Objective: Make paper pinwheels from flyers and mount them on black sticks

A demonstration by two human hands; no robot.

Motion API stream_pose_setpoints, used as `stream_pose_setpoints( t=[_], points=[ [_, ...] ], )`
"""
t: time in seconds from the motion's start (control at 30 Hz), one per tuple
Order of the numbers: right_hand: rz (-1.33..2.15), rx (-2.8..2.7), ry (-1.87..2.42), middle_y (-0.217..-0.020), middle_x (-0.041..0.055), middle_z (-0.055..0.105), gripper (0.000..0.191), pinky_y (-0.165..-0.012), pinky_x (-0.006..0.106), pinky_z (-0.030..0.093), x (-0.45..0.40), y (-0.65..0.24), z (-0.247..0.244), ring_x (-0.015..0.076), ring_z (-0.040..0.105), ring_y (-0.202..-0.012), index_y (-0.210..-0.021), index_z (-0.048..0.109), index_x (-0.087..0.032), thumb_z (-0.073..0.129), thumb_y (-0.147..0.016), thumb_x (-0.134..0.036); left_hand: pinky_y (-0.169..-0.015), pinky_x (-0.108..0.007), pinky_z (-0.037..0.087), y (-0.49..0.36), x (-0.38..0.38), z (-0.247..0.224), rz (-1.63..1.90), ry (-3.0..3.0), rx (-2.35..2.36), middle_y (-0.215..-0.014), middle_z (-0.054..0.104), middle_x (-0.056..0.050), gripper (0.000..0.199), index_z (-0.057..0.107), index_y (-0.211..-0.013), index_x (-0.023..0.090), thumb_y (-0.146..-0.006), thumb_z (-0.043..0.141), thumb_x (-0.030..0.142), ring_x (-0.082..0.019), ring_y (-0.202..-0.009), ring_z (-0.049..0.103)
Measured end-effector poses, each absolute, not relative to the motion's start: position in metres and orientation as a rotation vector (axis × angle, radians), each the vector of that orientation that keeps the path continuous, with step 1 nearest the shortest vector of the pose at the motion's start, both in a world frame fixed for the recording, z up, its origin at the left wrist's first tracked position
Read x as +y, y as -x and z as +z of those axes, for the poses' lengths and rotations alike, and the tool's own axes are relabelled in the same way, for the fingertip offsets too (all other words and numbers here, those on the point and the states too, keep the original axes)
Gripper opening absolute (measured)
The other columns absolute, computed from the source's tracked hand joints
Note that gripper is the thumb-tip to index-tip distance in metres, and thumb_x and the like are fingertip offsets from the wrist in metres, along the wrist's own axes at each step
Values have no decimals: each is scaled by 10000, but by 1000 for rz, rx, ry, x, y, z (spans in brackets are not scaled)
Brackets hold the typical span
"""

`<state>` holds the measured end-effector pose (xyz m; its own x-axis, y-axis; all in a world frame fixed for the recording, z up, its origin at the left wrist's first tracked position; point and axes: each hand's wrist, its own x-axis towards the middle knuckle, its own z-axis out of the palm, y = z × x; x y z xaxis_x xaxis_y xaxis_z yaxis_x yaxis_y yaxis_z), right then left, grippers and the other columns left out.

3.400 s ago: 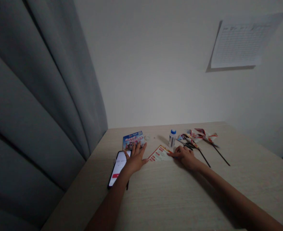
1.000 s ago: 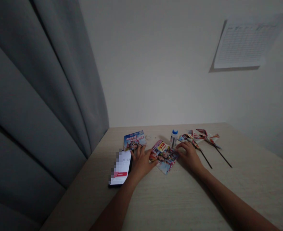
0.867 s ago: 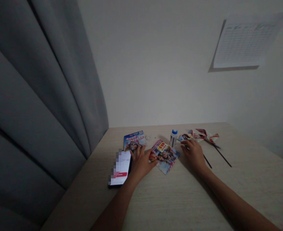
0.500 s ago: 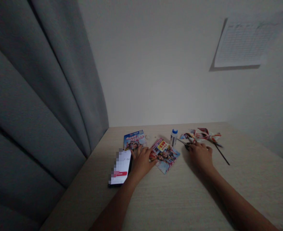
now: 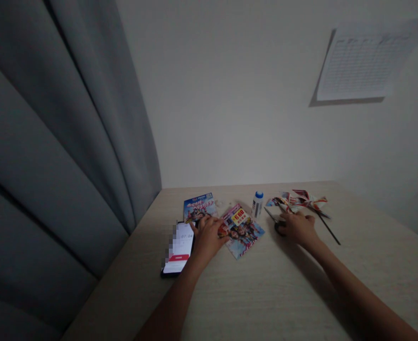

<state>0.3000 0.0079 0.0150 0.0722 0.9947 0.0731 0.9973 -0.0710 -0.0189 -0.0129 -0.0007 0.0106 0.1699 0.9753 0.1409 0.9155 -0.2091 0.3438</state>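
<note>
My left hand [image 5: 209,234] lies with fingers spread, its thumb on the left edge of a colourful printed leaflet [image 5: 246,236]. Its other fingers reach toward a second, blue-topped leaflet [image 5: 199,204], and a phone [image 5: 178,248] with a lit screen sits beside the wrist. My right hand [image 5: 298,227] is closed at the black handles of a pair of scissors [image 5: 275,219], whose blades look parted and point away to the left. How the fingers sit in the handles is partly hidden. Just beyond is a white glue bottle [image 5: 257,207] with a blue cap, standing upright.
Folded printed paper [image 5: 303,198] lies at the back right, with a thin dark stick [image 5: 330,232] extending toward me. A wall [image 5: 244,104] rises behind the table [image 5: 237,303]. A grey curtain [image 5: 98,94] hangs at the left, and a printed sheet [image 5: 358,66] is on the wall.
My right hand has shifted slightly to the right, and the scissors have turned so that more of the handle and blades shows. The leaflet under my left hand has turned slightly.
</note>
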Motion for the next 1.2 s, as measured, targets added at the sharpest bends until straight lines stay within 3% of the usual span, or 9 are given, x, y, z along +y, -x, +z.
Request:
stream_pose_setpoints(
  t=[0.1,0.4,0.6,0.87,1.2],
  points=[
    [50,-2142,2247,-980,149,739,254,-878,518,325,5,-300,22,377,586,-1067,-902,774,-244,589,-775,-364,-1110,-748,-18,15,0,9,515,-2273,1876,-1352,591,-60,471,613,-1280,332,-829,670,455,-339,-1363,346],
    [251,-2155,2039,-1016,85,748,367,-923,460,333,-19,-305,28,290,636,-1036,-1158,697,-301,597,-805,-307,-1131,-711,50,15,1,14,520,-2255,1906,-1365,569,-66,521,587,-1314,335,-811,696,417,-350,-1358,352],
    [282,-2110,2066,-1038,64,739,410,-902,467,371,-27,-313,13,308,620,-1076,-1157,679,-354,649,-755,-276,-1151,-650,95,16,0,19,492,-2249,1905,-1350,571,-55,564,569,-1339,358,-796,716,402,-339,-1345,367],
    [50,-2266,1881,-1083,117,726,367,-958,520,328,-17,-265,23,320,596,-1085,-1221,654,-317,586,-864,-262,-1128,-706,42,16,2,15,546,-2234,1920,-1341,584,-49,545,573,-1327,372,-803,723,384,-338,-1331,374],
    [-116,-2282,1791,-1065,102,753,334,-957,503,273,5,-232,18,330,542,-1111,-1200,674,-298,575,-889,-230,-1121,-735,38,15,3,12,570,-2241,1940,-1354,575,-62,495,565,-1335,354,-854,666,414,-330,-1328,385]
  ],
)
